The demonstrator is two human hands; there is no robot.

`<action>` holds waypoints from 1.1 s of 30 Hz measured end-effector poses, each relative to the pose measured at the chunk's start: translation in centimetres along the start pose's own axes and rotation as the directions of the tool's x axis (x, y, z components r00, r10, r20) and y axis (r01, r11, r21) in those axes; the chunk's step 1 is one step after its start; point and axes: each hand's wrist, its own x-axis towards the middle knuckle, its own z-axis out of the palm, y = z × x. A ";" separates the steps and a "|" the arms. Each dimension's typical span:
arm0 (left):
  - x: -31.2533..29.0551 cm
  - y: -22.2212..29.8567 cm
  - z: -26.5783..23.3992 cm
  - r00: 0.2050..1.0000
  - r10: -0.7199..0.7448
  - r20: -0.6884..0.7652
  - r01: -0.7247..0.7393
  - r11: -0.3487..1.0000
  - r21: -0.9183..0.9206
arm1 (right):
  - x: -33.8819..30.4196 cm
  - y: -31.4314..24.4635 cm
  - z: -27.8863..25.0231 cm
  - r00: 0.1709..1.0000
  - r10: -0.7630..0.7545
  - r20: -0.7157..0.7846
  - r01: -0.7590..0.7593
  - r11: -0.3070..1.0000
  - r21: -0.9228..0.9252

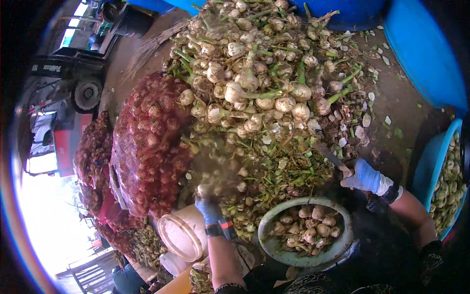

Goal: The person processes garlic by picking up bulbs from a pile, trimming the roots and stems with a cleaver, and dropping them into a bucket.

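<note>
My right hand, in a blue glove, is closed round the handle of a knife. Its blade points up and left, over the edge of the cut leaves and stalks. Lower and further left, my left hand, gloved in blue too, has its fingers closed on a pale garlic bulb; motion smears the bulb and the area just above. Between my hands, closer to me, stands a pale oval basin with trimmed garlic bulbs inside. A large heap of garlic with stalks rises beyond my hands.
Red mesh sacks of garlic stand at the left. A white bucket sits beside my left forearm. At the right are a blue tub of garlic and a large blue container. A vehicle wheel shows far left.
</note>
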 end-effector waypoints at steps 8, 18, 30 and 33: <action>-5.3 3.3 11.3 0.983 -0.029 0.183 0.042 0.997 -0.069 | -0.4 -1.9 1.1 0.978 -0.207 0.007 0.206 0.965 -0.161; -12.2 2.6 20.6 0.954 -0.146 0.263 0.147 0.989 0.018 | -2.2 -5.7 2.4 0.822 -0.564 -0.076 0.495 0.774 -0.394; -14.0 -0.3 20.8 0.668 -0.578 0.469 0.724 0.649 -0.231 | -4.2 -8.1 1.8 0.835 -0.543 0.089 0.469 0.619 -0.630; -15.8 -0.4 20.7 0.635 -0.605 0.480 0.705 0.708 -0.040 | -4.3 -8.6 1.9 0.831 -0.516 0.207 0.480 0.478 -0.736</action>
